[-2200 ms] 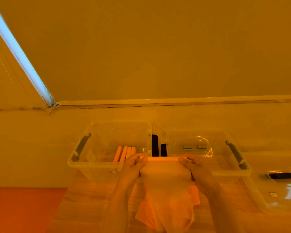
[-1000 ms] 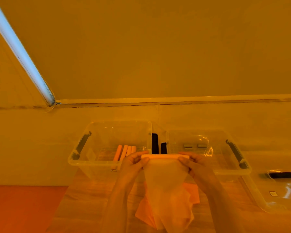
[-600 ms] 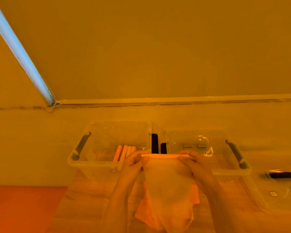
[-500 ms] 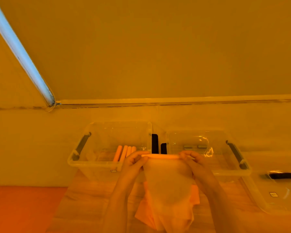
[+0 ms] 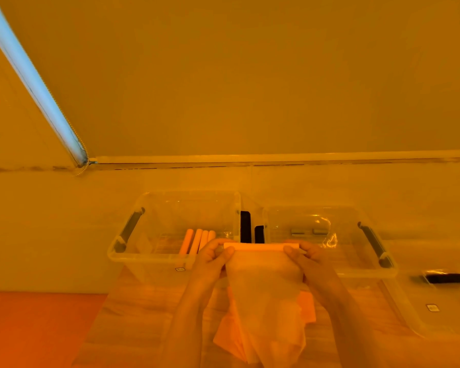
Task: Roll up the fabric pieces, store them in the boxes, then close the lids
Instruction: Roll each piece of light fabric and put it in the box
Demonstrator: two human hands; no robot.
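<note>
A pale fabric piece [image 5: 266, 293] hangs in front of me, its top edge wound into a thin roll. My left hand [image 5: 213, 257] pinches the roll's left end and my right hand [image 5: 307, 257] pinches its right end. Under it lies a pile of orange fabric pieces [image 5: 307, 304] on the wooden table. Behind my hands stand two clear boxes without lids: the left box [image 5: 122, 254] holds several orange fabric rolls [image 5: 194, 241], the right box [image 5: 377, 272] shows no rolls.
A clear lid with a dark handle [image 5: 436, 301] lies at the right on the table. Dark latches [image 5: 246, 227] sit between the two boxes. A wall rises just behind the boxes, and orange floor [image 5: 37, 328] shows at lower left.
The hanging part of the fabric has shortened slightly as the top roll was turned between my fingers. Both hands stay in the same place in front of the boxes.
</note>
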